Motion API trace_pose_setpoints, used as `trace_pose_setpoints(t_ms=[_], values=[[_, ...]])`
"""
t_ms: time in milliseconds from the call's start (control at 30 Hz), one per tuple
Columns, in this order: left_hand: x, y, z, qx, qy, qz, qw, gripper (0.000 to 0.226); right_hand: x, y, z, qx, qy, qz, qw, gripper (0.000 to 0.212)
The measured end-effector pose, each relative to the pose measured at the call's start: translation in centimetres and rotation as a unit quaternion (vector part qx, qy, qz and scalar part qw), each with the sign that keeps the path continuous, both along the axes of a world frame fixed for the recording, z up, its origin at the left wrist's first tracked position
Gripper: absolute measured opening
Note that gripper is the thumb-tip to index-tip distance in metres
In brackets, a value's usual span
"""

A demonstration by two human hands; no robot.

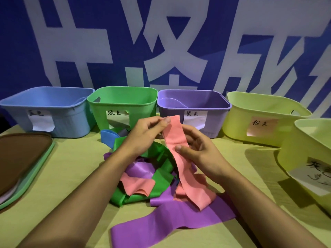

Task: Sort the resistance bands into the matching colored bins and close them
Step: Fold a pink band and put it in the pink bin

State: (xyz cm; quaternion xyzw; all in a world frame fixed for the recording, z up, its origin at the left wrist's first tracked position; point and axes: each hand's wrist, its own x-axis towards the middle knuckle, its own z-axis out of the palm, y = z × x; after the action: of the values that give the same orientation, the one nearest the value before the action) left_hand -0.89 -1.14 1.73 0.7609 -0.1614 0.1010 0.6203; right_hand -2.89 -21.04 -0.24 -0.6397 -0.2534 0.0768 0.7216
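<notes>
A pink resistance band (174, 138) is lifted over a tangled pile. My left hand (146, 130) pinches its top end. My right hand (198, 149) grips it lower down with the thumb across it. Beneath lie green bands (161, 178), purple bands (172, 222), another pink band (138, 185) and a blue band (107, 136). Along the back stand a blue bin (48, 104), a green bin (121, 102), a purple bin (195, 104) and a pale yellow bin (263, 111) with a pink label. All are open.
A second pale yellow bin (311, 140) with a paper label stands at the right edge. Stacked lids (21, 158), brown on top of green, lie at the left. A blue banner with white characters (161, 42) hangs behind the bins. The table (71, 176) is yellow-green.
</notes>
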Motion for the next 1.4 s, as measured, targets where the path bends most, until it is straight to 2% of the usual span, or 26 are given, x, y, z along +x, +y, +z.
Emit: trace_pose_setpoints(t_ms=[67, 133, 267, 400, 633, 733, 933, 1033, 1067, 1200, 1300, 1400], values=[[0.8, -0.4, 0.9, -0.011, -0.017, 0.040, 0.999, 0.019, 0.3, -0.3, 0.1, 0.004, 0.010, -0.005, 1.000, 0.053], [1.6, -0.5, 2.1, -0.041, -0.012, 0.081, 0.996, 0.019, 0.6, -0.8, 0.0, 0.003, 0.039, -0.012, 0.999, 0.050], [3.1, -0.5, 5.0, -0.107, -0.009, 0.132, 0.985, 0.021, 0.6, -1.9, -0.5, -0.093, 0.094, 0.041, 0.990, 0.028], [4.3, 0.3, 6.7, -0.104, -0.018, 0.166, 0.980, 0.023, 0.8, -2.7, -0.8, -0.145, 0.127, 0.072, 0.979, 0.028], [5.1, 2.7, 6.8, -0.133, -0.015, 0.231, 0.964, 0.017, 1.1, -3.6, -0.2, -0.136, 0.132, 0.074, 0.979, 0.020], [5.6, 4.3, 6.1, -0.133, -0.008, 0.258, 0.957, 0.015, 1.4, -4.3, 0.4, -0.136, 0.117, 0.061, 0.982, 0.026], [6.4, 7.1, 5.0, -0.208, 0.032, 0.313, 0.926, 0.017, 1.8, -5.4, 0.5, -0.143, 0.111, 0.034, 0.983, 0.028], [6.0, 7.1, 4.0, -0.183, 0.056, 0.303, 0.934, 0.020, 2.0, -5.3, 0.9, -0.068, 0.084, -0.025, 0.994, 0.061], [5.8, 7.0, 3.7, -0.174, 0.066, 0.299, 0.936, 0.020, 2.0, -5.3, 1.5, -0.033, 0.064, -0.043, 0.996, 0.065], [4.5, 5.6, 3.2, -0.159, 0.089, 0.274, 0.944, 0.019, 0.9, -5.0, 5.6, 0.065, -0.014, -0.059, 0.996, 0.049], [3.5, 4.3, 3.1, -0.143, 0.105, 0.249, 0.952, 0.022, -0.3, -4.4, 9.1, 0.024, -0.077, -0.068, 0.994, 0.032], [2.5, 2.7, 2.8, -0.113, 0.126, 0.212, 0.962, 0.023, -0.8, -3.3, 11.6, -0.033, -0.147, -0.136, 0.979, 0.016]])
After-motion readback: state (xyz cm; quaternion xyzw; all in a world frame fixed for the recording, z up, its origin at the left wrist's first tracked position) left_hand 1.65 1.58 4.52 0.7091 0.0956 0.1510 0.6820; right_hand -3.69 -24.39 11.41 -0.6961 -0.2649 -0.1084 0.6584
